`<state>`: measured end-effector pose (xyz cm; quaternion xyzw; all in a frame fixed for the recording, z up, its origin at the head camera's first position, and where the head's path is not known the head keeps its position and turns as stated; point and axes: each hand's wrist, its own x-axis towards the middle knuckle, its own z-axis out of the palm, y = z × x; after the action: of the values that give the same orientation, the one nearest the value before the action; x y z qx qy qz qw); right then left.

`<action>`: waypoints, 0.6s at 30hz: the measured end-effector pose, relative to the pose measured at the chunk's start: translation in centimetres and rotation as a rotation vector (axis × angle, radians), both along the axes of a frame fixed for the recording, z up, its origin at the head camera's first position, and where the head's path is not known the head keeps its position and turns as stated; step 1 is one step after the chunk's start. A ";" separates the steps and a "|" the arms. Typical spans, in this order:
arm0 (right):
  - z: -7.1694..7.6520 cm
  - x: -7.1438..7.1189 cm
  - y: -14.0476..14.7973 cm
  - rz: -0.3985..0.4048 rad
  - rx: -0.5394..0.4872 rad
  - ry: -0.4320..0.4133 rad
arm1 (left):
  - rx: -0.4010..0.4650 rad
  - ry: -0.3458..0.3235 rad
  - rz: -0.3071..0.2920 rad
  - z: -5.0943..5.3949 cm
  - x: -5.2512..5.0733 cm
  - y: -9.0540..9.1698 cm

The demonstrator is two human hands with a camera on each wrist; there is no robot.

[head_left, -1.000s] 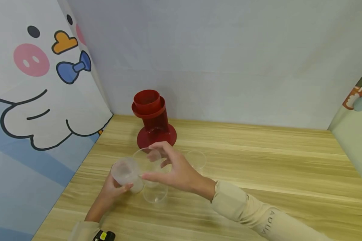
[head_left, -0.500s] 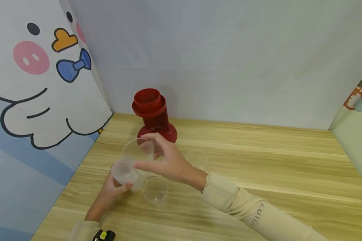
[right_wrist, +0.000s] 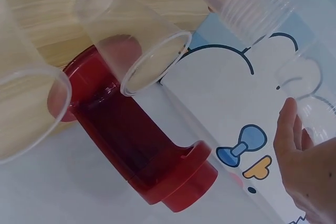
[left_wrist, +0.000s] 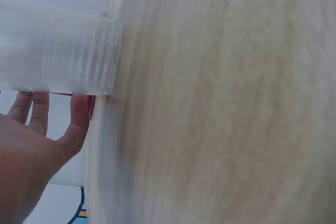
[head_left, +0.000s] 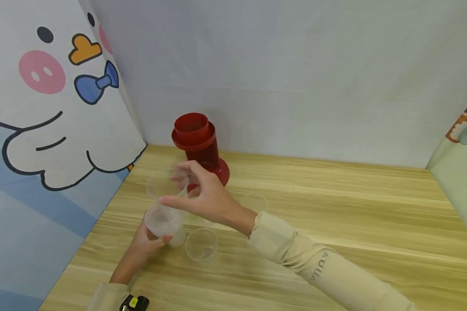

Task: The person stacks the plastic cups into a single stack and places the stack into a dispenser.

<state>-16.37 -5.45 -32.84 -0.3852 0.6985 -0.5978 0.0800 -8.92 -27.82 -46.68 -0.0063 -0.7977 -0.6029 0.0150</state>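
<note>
My left hand (head_left: 145,245) (left_wrist: 39,148) grips a nested stack of clear plastic cups (head_left: 164,222) (left_wrist: 58,51) from the side, its thumb toward the front. Above the stack, my right hand (head_left: 209,198) (right_wrist: 310,174) holds a single clear cup (head_left: 166,185) by its side, between thumb and fingers. Another clear cup (head_left: 201,245) stands just right of the stack, and one more (head_left: 254,204) is behind my right forearm. In the right wrist view the stack (right_wrist: 257,11) is at the top, with an upright-standing cup (right_wrist: 139,40) nearer the red holder.
A red cylindrical holder (head_left: 200,149) (right_wrist: 142,135) with a round base stands at the back left, behind my right hand. The wooden table (head_left: 354,207) extends to the right. A pale wall (head_left: 295,77) rises at the back, and a cartoon-printed panel (head_left: 15,181) at the left.
My right hand has moved left and away from me with its cup, from beside the stack to above it. My left hand and the stack have stayed in place.
</note>
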 end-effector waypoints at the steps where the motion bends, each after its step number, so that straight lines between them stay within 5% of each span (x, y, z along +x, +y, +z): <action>1: 0.0 -0.1 -0.2 0.003 0.002 -0.005 | -0.001 0.004 -0.004 0.0 0.0 0.0; 18: -0.2 -0.2 -3.0 0.011 0.043 -0.007 | -0.010 0.015 -0.012 0.1 0.0 -0.1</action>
<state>-16.61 -8.47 -33.05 -0.3851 0.7088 -0.5835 0.0941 -8.94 -27.95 -46.53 -0.0153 -0.8006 -0.5987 0.0173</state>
